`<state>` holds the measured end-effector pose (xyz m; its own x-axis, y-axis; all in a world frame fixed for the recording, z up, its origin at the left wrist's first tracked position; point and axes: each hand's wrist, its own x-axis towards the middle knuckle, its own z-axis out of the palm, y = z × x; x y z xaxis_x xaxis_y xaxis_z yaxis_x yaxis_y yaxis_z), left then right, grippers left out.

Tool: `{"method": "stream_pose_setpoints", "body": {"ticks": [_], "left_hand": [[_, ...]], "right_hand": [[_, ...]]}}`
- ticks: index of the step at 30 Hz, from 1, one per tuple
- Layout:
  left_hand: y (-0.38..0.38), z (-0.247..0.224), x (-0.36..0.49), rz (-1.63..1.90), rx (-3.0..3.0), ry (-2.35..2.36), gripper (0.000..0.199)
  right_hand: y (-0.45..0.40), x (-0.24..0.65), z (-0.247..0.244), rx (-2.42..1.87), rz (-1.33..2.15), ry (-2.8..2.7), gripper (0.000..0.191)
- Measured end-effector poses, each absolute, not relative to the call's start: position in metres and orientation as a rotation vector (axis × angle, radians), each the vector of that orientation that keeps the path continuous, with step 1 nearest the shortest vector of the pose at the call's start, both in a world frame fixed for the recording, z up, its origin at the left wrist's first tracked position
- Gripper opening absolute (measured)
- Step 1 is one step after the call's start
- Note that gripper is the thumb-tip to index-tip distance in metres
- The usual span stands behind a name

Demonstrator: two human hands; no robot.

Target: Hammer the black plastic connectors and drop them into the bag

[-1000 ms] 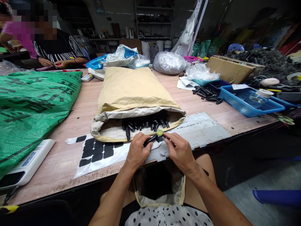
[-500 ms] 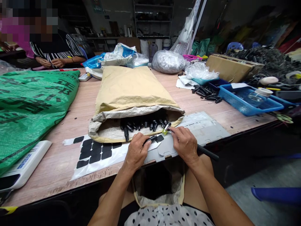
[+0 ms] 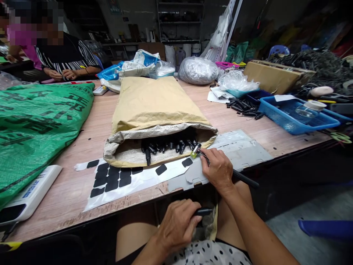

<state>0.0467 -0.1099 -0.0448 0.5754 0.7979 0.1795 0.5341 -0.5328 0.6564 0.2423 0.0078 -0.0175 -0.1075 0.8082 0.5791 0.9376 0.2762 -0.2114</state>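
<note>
Low over my lap, my left hand (image 3: 180,222) is closed on a black cylindrical part (image 3: 203,211). It is above the open mouth of a second paper sack (image 3: 214,221) between my knees, mostly hidden by the hand. At the table edge, my right hand (image 3: 217,167) grips a small hammer (image 3: 196,148) with a metal head, a yellow-green tip and a long black handle. A tan paper sack (image 3: 157,101) lies on the table with its mouth towards me, and several black parts (image 3: 149,156) show inside.
A white sheet with black square stickers (image 3: 112,178) and a grey cardboard sheet (image 3: 239,147) lie along the front edge. Left are a green woven sack (image 3: 41,129) and a white scale (image 3: 35,195). Right is a blue basket (image 3: 300,127). Another person (image 3: 66,59) sits across the table.
My left hand has moved from the cardboard by the hammer head down to my lap, still holding the black part. My right hand with the hammer has barely moved.
</note>
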Motion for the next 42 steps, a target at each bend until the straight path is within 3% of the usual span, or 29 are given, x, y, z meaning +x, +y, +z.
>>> {"method": "stream_pose_setpoints", "body": {"ticks": [4,6,8,11,13,15,17,20,24,31,35,42], "left_hand": [[-0.117,-0.086,0.052,0.165,2.083,1.309,0.029],[-0.117,-0.086,0.054,0.095,2.106,1.321,0.029],[-0.115,-0.071,0.054,0.253,2.195,1.274,0.019],[-0.099,-0.029,0.046,0.836,2.272,1.322,0.011],[-0.078,0.0,0.03,1.212,2.208,1.562,0.011],[-0.052,0.022,0.009,1.344,2.082,1.961,0.015],[-0.028,0.034,-0.011,1.223,1.893,2.341,0.02],[-0.004,0.034,-0.031,0.77,1.66,2.566,0.034],[-0.001,0.023,-0.039,0.493,1.613,2.55,0.034],[-0.022,0.02,-0.024,1.031,2.101,2.091,0.021],[-0.024,0.012,0.003,0.907,2.297,1.692,0.011],[-0.014,-0.001,0.014,0.906,2.159,1.559,0.011]], "right_hand": [[0.007,0.243,-0.018,-1.563,-0.274,-1.942,0.023],[0.007,0.243,-0.019,-1.553,-0.274,-1.941,0.023],[0.007,0.243,-0.02,-1.541,-0.276,-1.941,0.023],[0.007,0.244,-0.021,-1.522,-0.285,-1.938,0.023],[0.007,0.244,-0.021,-1.51,-0.29,-1.928,0.023],[0.007,0.244,-0.022,-1.504,-0.289,-1.92,0.024],[0.007,0.244,-0.022,-1.506,-0.288,-1.919,0.024],[0.007,0.244,-0.022,-1.511,-0.294,-1.921,0.023],[0.007,0.244,-0.021,-1.515,-0.298,-1.92,0.023],[0.005,0.243,-0.02,-1.529,-0.297,-1.906,0.025],[0.005,0.243,-0.019,-1.524,-0.311,-1.898,0.026],[0.006,0.244,-0.02,-1.531,-0.324,-1.912,0.025]]}}
